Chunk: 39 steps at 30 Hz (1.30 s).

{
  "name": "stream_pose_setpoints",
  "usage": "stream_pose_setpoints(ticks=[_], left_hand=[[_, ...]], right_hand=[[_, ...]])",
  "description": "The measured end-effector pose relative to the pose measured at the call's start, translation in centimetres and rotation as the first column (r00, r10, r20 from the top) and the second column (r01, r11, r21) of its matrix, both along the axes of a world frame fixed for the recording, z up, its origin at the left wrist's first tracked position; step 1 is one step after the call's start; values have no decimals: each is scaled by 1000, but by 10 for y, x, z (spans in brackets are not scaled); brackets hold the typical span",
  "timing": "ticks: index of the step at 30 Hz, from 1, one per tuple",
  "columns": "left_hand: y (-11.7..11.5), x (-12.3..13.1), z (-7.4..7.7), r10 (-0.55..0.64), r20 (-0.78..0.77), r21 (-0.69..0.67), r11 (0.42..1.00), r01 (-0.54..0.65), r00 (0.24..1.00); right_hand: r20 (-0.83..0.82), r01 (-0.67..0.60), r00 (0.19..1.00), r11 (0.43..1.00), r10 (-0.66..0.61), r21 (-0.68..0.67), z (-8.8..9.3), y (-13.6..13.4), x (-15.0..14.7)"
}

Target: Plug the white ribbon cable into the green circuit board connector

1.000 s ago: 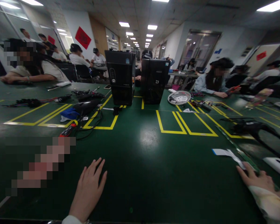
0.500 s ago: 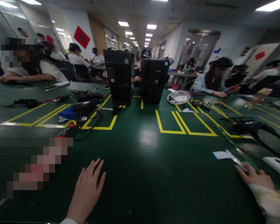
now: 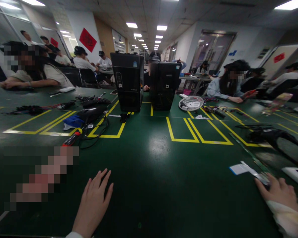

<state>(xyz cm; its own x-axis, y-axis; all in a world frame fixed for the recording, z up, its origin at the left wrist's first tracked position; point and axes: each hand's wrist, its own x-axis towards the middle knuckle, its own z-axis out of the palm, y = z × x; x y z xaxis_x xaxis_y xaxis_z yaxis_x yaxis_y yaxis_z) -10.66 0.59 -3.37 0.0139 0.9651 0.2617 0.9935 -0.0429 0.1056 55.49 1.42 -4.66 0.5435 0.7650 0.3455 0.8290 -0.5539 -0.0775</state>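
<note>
My left hand lies palm down on the green tabletop, fingers stretched and slightly apart, holding nothing. Far right, the fingers of my right hand are closed on a white flat ribbon cable with a blue end. A long thin green strip, which looks like a circuit board, runs from that hand toward the back; the hand hides its near end and whether the cable joins it. A white object with a dark oval lies just right of the hand.
A red-and-black handled tool touches a pixelated area on the left. Two black computer towers stand at the back centre, near a white basket. Cables, a black frame-like part and yellow tape outlines spread around. People sit beyond.
My right hand has shifted slightly right and toward me, and the ribbon cable has moved with it. My left hand stays flat in place. The view has shifted a little.
</note>
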Motion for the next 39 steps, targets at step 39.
stream_pose_setpoints(ticks=[39], left_hand=[[2, 0, 0, -5, -10, 9, 1000, 5, 1000]], right_hand=[[-315, -973, 221, 230, 923, -10, 35, -15, -390]])
